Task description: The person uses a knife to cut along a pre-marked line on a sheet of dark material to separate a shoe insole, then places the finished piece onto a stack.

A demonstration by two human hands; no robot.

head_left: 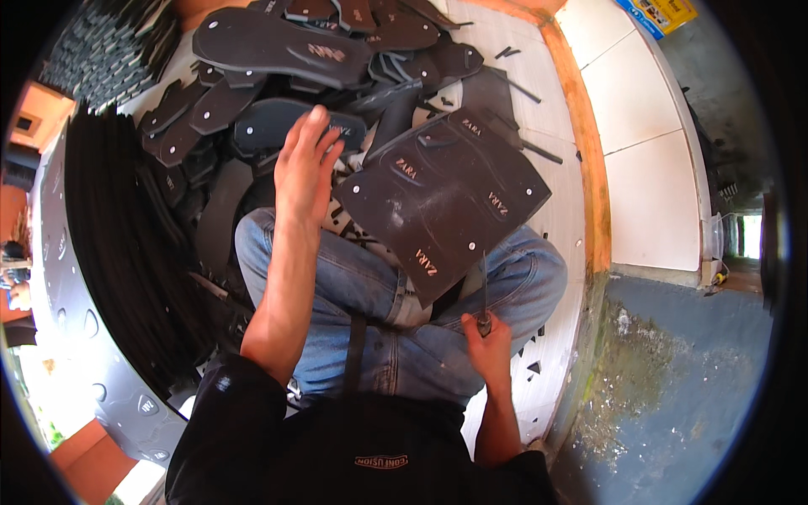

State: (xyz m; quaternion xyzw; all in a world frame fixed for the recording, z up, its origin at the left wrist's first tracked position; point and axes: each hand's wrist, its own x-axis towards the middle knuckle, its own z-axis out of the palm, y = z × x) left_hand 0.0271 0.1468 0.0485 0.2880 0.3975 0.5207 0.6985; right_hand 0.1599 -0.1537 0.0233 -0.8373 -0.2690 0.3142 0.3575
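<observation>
My left hand (301, 172) is raised at the near side of a pile of dark shoe soles (282, 50), its fingers stretched and slightly apart. Just behind those fingers is a single dark sole (257, 129); whether they touch it I cannot tell. My right hand (491, 347) is closed round the handle of a knife (484, 321), its thin blade pointing away from me. A dark foam sheet (459, 198) with sole outlines, printed lettering and white dots lies tilted across my crossed legs. The knife blade is close to the sheet's near right edge.
Stacked dark sheets (126, 252) stand at my left, beside a grey sheet (76, 311) with sole shapes. More cut pieces (109, 50) are heaped at the far left. Black offcuts (543, 154) litter the pale floor. An orange-brown edge (589, 168) borders white tiles on the right.
</observation>
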